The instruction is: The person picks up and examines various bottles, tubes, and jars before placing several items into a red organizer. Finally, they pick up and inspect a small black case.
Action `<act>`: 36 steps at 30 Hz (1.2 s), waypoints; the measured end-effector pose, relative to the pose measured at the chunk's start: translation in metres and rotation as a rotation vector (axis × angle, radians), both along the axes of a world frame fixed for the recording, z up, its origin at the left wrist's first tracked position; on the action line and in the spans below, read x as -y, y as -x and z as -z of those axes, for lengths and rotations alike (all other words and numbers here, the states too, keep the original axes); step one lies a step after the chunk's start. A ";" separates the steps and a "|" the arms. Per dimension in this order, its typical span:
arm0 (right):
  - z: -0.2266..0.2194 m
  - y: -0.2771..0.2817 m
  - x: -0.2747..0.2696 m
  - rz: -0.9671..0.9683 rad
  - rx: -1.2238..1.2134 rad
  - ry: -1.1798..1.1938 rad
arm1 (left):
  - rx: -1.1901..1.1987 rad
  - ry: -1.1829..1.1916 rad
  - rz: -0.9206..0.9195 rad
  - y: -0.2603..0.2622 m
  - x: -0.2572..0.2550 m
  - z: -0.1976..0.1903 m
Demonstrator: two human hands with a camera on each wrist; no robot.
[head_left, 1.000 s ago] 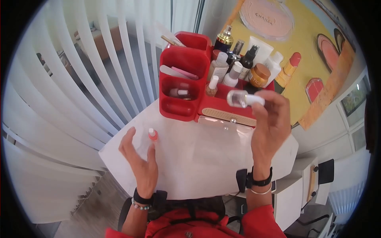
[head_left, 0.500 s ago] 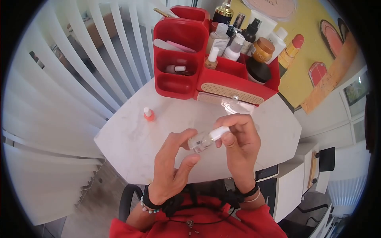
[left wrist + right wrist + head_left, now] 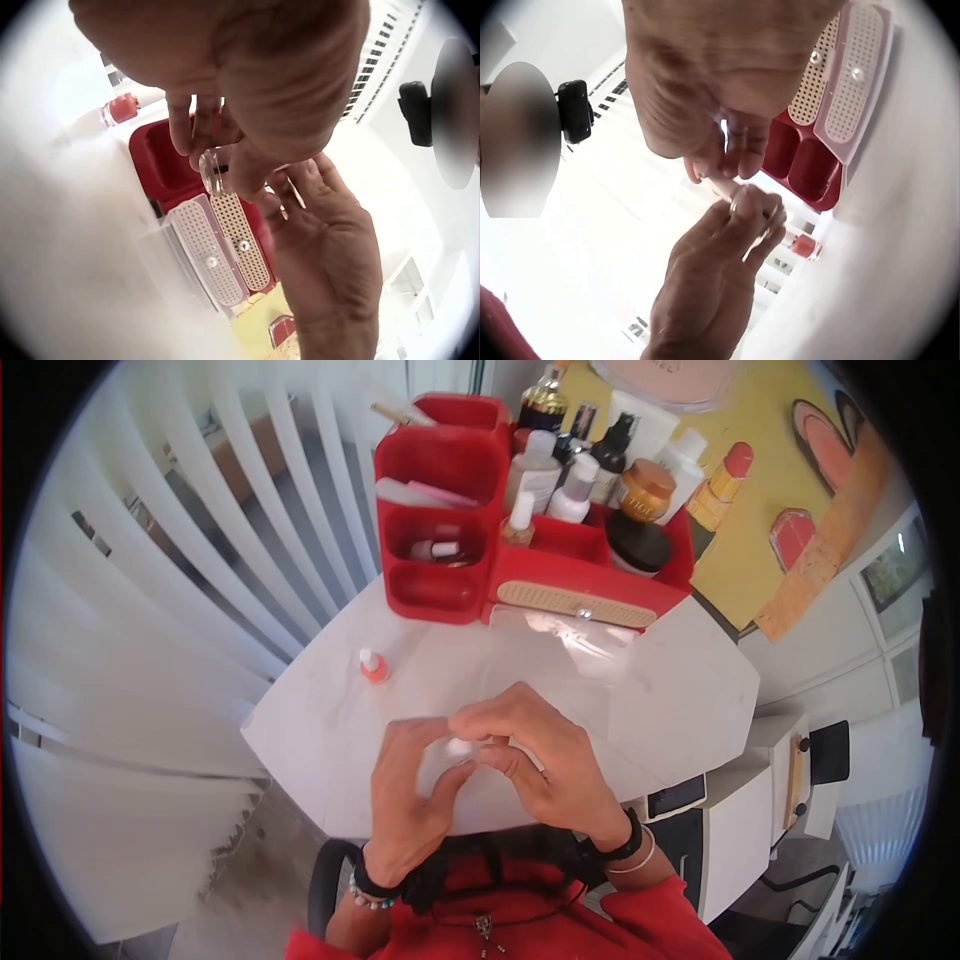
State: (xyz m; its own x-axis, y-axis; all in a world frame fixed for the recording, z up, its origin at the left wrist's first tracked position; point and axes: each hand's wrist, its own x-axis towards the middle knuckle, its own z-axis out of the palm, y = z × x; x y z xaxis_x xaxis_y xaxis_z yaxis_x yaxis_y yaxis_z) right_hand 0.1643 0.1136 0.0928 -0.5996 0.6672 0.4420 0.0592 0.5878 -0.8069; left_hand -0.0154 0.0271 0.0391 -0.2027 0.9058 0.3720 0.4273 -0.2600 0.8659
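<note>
Above the white table, both hands hold a small clear nail polish bottle [image 3: 211,172]. My left hand [image 3: 410,785] pinches its glass body between thumb and fingers. From the other side my right hand [image 3: 550,765] pinches the white cap [image 3: 721,186] with thumb and fingertips. In the head view the fingers hide most of the bottle, and only a whitish bit shows between the hands. A coral nail polish bottle [image 3: 373,666] with a white cap stands upright on the table, beyond the left hand.
A red organizer [image 3: 440,575] stands at the back of the table [image 3: 690,690], with bottles, a brown jar [image 3: 645,490] and nail files in it. A translucent drawer front [image 3: 560,635] lies before it. White vertical blinds [image 3: 240,540] hang on the left.
My right hand has brought the clear bottle down and left from near the organizer. The left hand has moved right, away from the coral bottle, and has taken hold of the clear bottle's glass.
</note>
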 end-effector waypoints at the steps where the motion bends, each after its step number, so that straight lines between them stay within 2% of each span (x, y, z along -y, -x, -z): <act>1: -0.005 -0.001 -0.006 0.018 -0.008 -0.022 | 0.000 0.029 -0.060 0.006 0.003 0.002; 4: -0.017 -0.010 -0.039 0.324 -0.035 -0.195 | 0.014 0.068 -0.268 0.024 0.011 0.007; 5: -0.023 -0.011 -0.054 0.347 -0.042 -0.209 | -0.005 0.075 -0.305 0.033 0.013 0.009; 7: -0.037 -0.005 -0.080 0.583 -0.172 -0.224 | 0.026 0.082 -0.358 0.050 0.012 0.018; 8: -0.041 -0.001 -0.093 0.610 -0.195 -0.233 | 0.005 0.065 -0.333 0.057 0.010 0.022; 10: -0.041 0.009 -0.118 0.681 -0.129 -0.437 | 0.073 0.101 -0.345 0.071 0.002 0.029; 11: -0.042 0.013 -0.126 0.706 -0.150 -0.440 | 0.050 0.088 -0.326 0.076 -0.001 0.030; 13: -0.041 0.021 -0.138 0.676 -0.059 -0.620 | 0.112 0.199 -0.307 0.083 -0.006 0.034; 17: -0.037 0.033 -0.141 0.647 -0.029 -0.472 | -0.053 0.207 -0.301 0.091 -0.019 0.046; 21: -0.035 0.034 -0.144 0.632 0.053 -0.462 | -0.022 0.261 -0.314 0.092 -0.028 0.052; 24: -0.031 0.036 -0.152 0.637 0.126 -0.492 | -0.122 0.279 -0.301 0.090 -0.029 0.050; 26: -0.030 0.032 -0.149 0.651 0.049 -0.515 | -0.126 0.118 -0.341 0.082 -0.026 0.050; 27: -0.032 0.030 -0.147 0.663 -0.029 -0.546 | -0.130 0.122 -0.344 0.080 -0.022 0.049; 28: -0.036 0.026 -0.141 0.659 -0.030 -0.539 | -0.184 0.098 -0.423 0.077 -0.015 0.045; 30: -0.042 0.012 -0.119 0.632 -0.284 -0.392 | -0.270 0.041 -0.541 0.067 0.002 0.030; 31: -0.042 0.005 -0.107 0.620 -0.281 -0.379 | -0.272 0.054 -0.552 0.066 0.006 0.026; 33: -0.037 -0.008 -0.084 0.402 -0.514 0.033 | -0.223 -0.054 -0.572 0.062 0.014 0.021; 34: -0.031 -0.014 -0.077 0.386 -0.505 0.053 | -0.226 -0.133 -0.591 0.054 0.011 0.015; 35: -0.025 -0.021 -0.070 0.263 -0.570 0.177 | -0.226 -0.111 -0.612 0.048 0.010 0.008; 36: -0.018 -0.025 -0.063 0.143 -0.632 0.304 | -0.189 -0.130 -0.485 0.042 0.010 0.001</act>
State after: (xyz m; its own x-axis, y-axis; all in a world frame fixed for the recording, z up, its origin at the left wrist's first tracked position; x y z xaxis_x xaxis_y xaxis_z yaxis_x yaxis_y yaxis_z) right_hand 0.1894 0.1762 0.1109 -0.1878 0.8689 0.4580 -0.4144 0.3527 -0.8390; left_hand -0.0574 0.0169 0.0377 -0.5049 0.6689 0.5455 0.6705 -0.0940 0.7359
